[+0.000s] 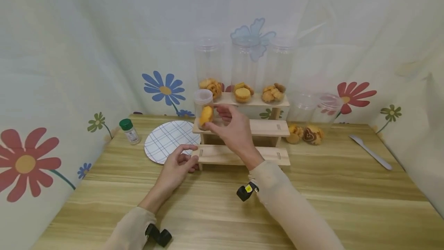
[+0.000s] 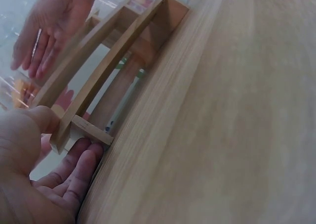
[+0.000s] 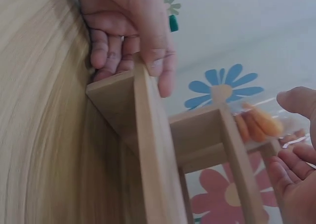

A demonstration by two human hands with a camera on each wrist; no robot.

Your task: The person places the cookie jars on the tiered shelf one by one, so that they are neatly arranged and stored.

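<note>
Roughly two-thirds along, judging by jars on the wooden rack (image 1: pixel 243 155) against jars off it. In the upper centre of the head view, on the top tier, already set in a row: the left tall jar (image 1: pixel 208 65), the middle tall jar (image 1: pixel 244 70) and the right tall jar (image 1: pixel 277 70), all upright with cookies at the bottom. Just left of the frame's centre, at the left end of the middle tier and seemingly standing on it: the small jar (image 1: pixel 204 105), upright, with yellow-orange pieces inside. At its right side, the right hand (image 1: pixel 235 128), thumb and fingers parted about the jar; whether lightly gripping or only framing it, impossible to tell from these views. Lower, left of centre, the left hand (image 1: pixel 178 167), pinching the left end of the bottom tier between thumb and fingers, seemingly for steadiness. Not yet on the rack: a cookie jar (image 1: pixel 299 120) and a heart-cookie jar (image 1: pixel 320 120), side by side on the tabletop (image 1: pixel 215 211), right of centre; apparently the part left over. Apart from this, at centre left, a round plate (image 1: pixel 166 138) and a green-capped shaker (image 1: pixel 131 132); at far right, a pale knife (image 1: pixel 370 152).
</note>
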